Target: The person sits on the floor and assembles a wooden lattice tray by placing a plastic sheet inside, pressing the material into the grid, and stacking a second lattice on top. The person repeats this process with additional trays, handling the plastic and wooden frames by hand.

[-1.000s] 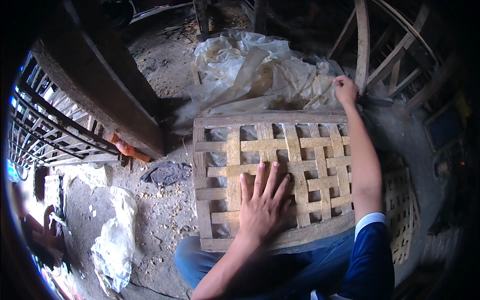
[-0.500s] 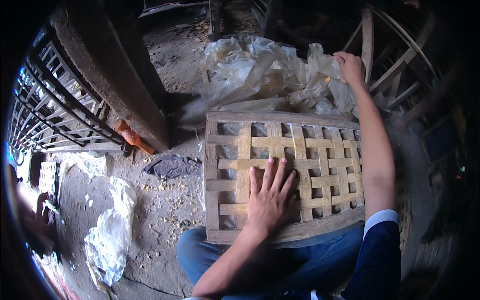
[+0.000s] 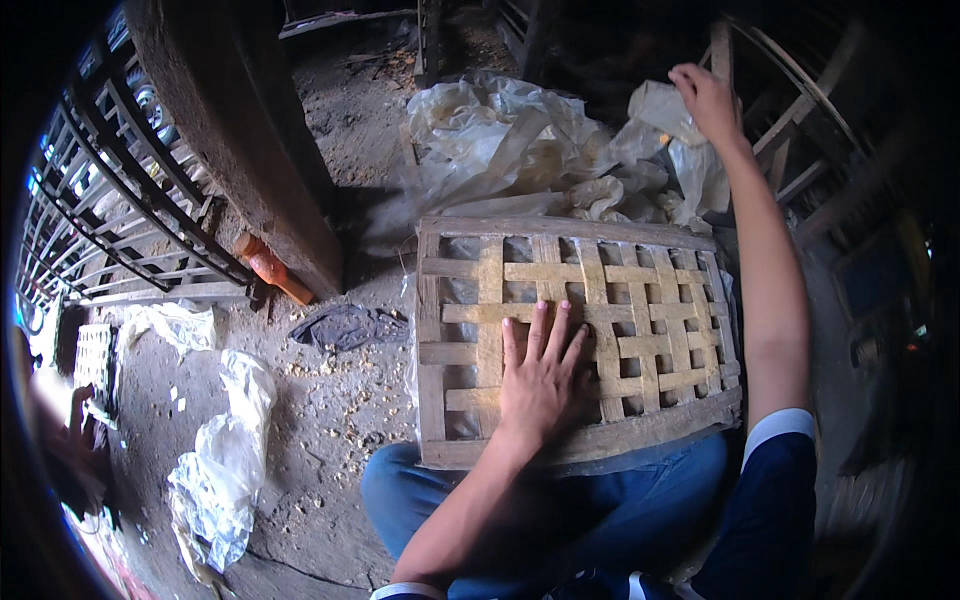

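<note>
My right hand has its fingers curled closed, apparently pinching a raised edge of the plastic sheet, whose crumpled bulk spreads to its left and hangs below. My left hand holds nothing, fingers spread flat on the woven panel, which sits beneath it across my lap, long axis left to right, the plastic just beyond its far edge. Greyish material shows through the lattice gaps; I can't tell what lies inside.

Lattice is partly hidden by the left hand; whether plastic is held by the right hand cannot be told.
</note>
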The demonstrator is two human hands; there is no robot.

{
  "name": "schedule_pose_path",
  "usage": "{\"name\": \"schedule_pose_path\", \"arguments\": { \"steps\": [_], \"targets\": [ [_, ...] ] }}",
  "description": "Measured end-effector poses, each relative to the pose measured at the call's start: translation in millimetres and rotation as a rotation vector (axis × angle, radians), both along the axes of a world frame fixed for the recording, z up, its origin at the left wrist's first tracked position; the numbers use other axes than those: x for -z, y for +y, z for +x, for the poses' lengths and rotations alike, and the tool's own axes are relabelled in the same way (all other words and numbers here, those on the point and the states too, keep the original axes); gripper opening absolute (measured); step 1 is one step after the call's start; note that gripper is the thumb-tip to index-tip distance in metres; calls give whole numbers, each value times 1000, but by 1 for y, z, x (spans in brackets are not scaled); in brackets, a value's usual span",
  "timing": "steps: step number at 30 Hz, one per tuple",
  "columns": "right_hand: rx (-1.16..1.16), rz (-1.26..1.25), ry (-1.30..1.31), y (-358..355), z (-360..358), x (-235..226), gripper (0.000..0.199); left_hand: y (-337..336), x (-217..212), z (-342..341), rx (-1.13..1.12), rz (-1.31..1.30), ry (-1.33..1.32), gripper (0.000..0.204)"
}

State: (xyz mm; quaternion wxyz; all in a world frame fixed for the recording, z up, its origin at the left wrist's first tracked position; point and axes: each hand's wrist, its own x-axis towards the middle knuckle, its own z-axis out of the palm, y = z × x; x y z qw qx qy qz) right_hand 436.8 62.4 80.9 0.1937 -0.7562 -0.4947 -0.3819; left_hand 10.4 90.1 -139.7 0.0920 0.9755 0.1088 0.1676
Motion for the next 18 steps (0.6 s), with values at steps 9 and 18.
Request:
{"name": "schedule_pose_path", "arguments": {
  "steps": [9,18],
  "targets": [
    [-144,275,14,-44,-149,-42,23,12,-13,-1,-37,-312,-407,64],
    [-82,394,274,-127,-287,99,19,3,-30,-11,235,-1449,-346,70]
  ]
}}
